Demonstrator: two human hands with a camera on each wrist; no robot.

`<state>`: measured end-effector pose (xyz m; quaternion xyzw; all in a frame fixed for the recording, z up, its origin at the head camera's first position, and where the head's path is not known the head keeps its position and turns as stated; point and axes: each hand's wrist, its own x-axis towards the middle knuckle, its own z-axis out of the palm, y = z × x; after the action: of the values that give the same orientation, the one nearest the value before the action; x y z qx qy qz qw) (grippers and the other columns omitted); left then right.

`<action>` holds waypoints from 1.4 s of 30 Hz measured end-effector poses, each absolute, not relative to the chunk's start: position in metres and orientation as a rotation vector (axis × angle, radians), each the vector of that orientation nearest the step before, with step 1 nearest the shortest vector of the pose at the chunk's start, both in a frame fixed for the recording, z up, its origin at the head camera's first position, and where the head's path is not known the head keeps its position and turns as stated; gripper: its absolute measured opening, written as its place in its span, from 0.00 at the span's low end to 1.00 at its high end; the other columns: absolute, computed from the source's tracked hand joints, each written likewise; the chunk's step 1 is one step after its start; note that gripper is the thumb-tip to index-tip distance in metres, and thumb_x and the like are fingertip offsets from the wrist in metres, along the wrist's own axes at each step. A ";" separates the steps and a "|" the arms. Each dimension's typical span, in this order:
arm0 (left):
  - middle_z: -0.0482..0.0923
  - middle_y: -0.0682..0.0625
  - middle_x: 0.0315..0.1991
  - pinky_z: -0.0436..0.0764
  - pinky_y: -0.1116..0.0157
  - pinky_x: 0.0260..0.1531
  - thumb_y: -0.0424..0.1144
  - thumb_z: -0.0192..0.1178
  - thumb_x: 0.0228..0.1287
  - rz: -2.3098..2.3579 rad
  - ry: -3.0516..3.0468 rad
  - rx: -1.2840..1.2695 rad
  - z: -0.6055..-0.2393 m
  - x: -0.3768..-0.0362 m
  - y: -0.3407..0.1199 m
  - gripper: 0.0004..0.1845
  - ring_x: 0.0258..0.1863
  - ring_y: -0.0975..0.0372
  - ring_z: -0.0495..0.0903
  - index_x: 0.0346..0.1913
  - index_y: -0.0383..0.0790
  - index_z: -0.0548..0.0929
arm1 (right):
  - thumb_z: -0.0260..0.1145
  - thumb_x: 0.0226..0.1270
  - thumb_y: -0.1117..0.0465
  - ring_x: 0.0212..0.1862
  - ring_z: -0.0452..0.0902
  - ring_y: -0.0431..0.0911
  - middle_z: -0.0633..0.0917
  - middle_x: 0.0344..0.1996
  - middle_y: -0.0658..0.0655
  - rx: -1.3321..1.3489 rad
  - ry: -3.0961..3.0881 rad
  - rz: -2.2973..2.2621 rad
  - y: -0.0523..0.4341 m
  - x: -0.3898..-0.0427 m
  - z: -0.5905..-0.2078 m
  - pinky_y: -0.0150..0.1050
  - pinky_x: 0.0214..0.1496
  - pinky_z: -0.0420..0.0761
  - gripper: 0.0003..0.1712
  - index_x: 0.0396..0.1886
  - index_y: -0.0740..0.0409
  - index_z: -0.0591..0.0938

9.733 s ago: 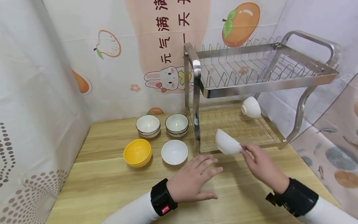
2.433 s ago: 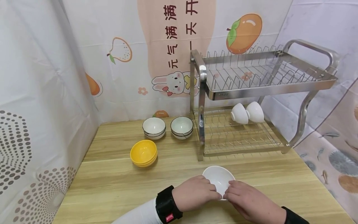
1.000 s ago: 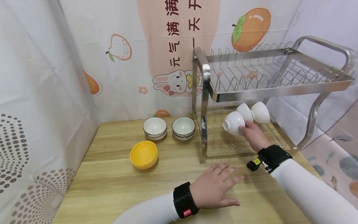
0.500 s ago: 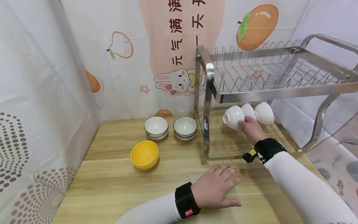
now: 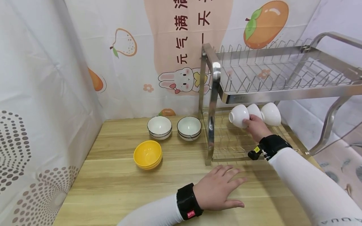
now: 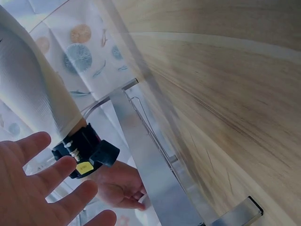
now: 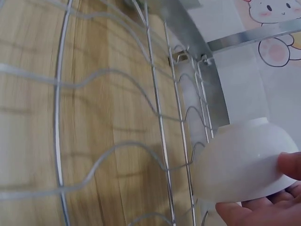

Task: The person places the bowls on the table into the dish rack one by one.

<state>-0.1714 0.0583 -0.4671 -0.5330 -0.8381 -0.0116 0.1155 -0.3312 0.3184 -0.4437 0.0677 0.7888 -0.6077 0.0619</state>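
Porcelain, glazed and likely slippery and breakable: the white bowl (image 5: 238, 115) stands on edge on the dish rack (image 5: 282, 94) lower tier, at ten o'clock from the right hand (image 5: 255, 126), whose fingers curl around its rim. Left hand (image 5: 217, 191) lies flat, fingers spread, on the table (image 5: 113, 188).

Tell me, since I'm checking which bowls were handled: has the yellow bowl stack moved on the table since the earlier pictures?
No. The yellow bowl stack sits in front of the two dark-rimmed bowls, left of the rack post, as before; only the camera shifted.
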 end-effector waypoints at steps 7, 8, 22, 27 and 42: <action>0.61 0.53 0.73 0.60 0.58 0.71 0.74 0.40 0.67 -0.036 -2.481 -1.556 -0.466 -0.173 0.057 0.39 0.72 0.57 0.59 0.74 0.57 0.64 | 0.44 0.82 0.56 0.67 0.55 0.60 0.58 0.71 0.73 0.244 2.454 -1.776 0.324 -0.335 -0.446 0.57 0.71 0.57 0.31 0.70 0.77 0.56; 0.61 0.53 0.73 0.60 0.58 0.71 0.74 0.41 0.67 -0.042 -2.483 -1.555 -0.466 -0.174 0.056 0.39 0.72 0.57 0.59 0.74 0.57 0.64 | 0.44 0.82 0.55 0.65 0.57 0.60 0.60 0.70 0.73 0.252 2.473 -1.755 0.324 -0.335 -0.447 0.56 0.70 0.59 0.30 0.69 0.77 0.57; 0.61 0.53 0.72 0.62 0.56 0.70 0.74 0.41 0.67 -0.067 -2.505 -1.528 -0.467 -0.175 0.054 0.38 0.72 0.56 0.59 0.74 0.58 0.65 | 0.51 0.79 0.57 0.53 0.68 0.61 0.74 0.56 0.75 0.153 2.777 -1.349 0.315 -0.332 -0.444 0.52 0.53 0.70 0.24 0.59 0.75 0.71; 0.62 0.53 0.72 0.61 0.56 0.70 0.74 0.42 0.67 -0.065 -2.494 -1.517 -0.468 -0.175 0.053 0.39 0.72 0.55 0.60 0.73 0.57 0.65 | 0.52 0.78 0.61 0.53 0.69 0.63 0.74 0.56 0.76 0.119 2.791 -1.310 0.312 -0.330 -0.445 0.55 0.54 0.71 0.22 0.59 0.77 0.71; 0.61 0.52 0.73 0.62 0.55 0.70 0.73 0.41 0.67 -0.090 -2.522 -1.505 -0.468 -0.172 0.049 0.39 0.72 0.56 0.59 0.74 0.56 0.64 | 0.50 0.78 0.58 0.67 0.61 0.68 0.63 0.67 0.78 0.114 2.647 -1.418 0.318 -0.324 -0.443 0.61 0.67 0.64 0.34 0.71 0.78 0.56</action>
<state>-0.1723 0.0493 -0.4683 -0.5095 -0.8539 -0.0304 0.1018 -0.3240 0.3175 -0.4431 0.0380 0.8788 -0.4708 0.0683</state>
